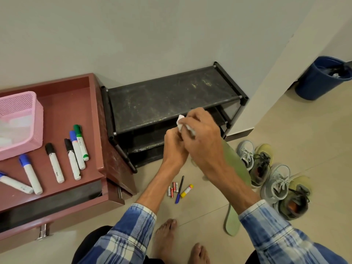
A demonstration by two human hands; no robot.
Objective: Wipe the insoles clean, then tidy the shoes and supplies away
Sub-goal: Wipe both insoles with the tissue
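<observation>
My left hand [174, 146] and my right hand [202, 139] meet in front of the shoe rack, and both pinch a small white wipe [181, 119] between them. A green insole [239, 164] shows past my right wrist, and a green insole end [231, 222] lies on the floor below my right sleeve. My arm hides whether these are one piece. Two grey sneakers [276, 184] and two olive shoes [295, 201] stand on the floor at the right.
An empty black shoe rack [171, 98] stands against the wall. On the left, a maroon open drawer [62, 103] holds a pink basket [21, 121] and several markers [77, 149]. Batteries [172, 189], a pen [179, 189] and a glue stick [186, 191] lie on the tiles. A blue bin [320, 80] stands far right.
</observation>
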